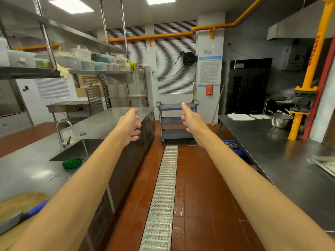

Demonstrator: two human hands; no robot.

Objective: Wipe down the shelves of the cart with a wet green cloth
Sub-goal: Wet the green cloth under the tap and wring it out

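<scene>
We note the grey three-shelf cart (170,121), upright in the distance, and the green cloth (71,163) — bunched on the counter (27,165), just beside the sink (81,149).

You are looking into a kitchen that is being lit brightly and evenly from above. Two ceiling light panels (71,5) are blowing out to flat white. Their light is bouncing off the left steel counter (21,165) as a pale glare patch, and the right steel table (272,151) is throwing back dimmer reflections. Shadows are falling soft. The wide lens is bowing the yellow pipe (314,57) at the right edge and the overhead shelf (81,33) at the left, and is stretching your forearms (87,178) toward the bottom corners. The blue-handled knife (36,208) at bottom left is smearing into blur, and the far cart (172,121) is reading slightly soft.
</scene>
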